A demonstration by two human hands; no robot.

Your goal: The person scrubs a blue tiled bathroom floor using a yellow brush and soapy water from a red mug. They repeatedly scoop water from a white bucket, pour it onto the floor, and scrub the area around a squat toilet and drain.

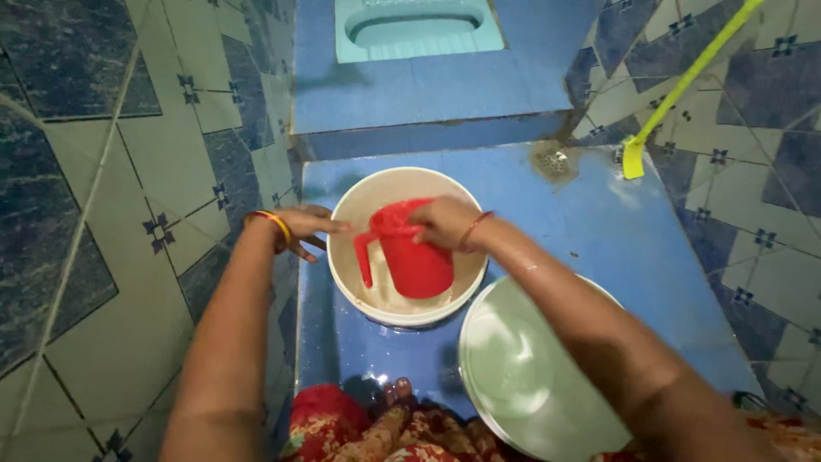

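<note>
Right hand [445,224]: our grip held the red mug [412,252] by its rim, inside the white bucket [359,201].
Left hand [301,229]: fingers spread wide, touching the bucket's edge.
Risk: we judged wet fingers could slip, dropping the mug.

— What's in the white bucket [402,310]?
— A red plastic mug [416,257] with a side handle, tipped, its mouth up toward the far rim.
— And the bucket?
— Round, upright on the wet blue floor, a little cloudy water at its bottom.
</note>
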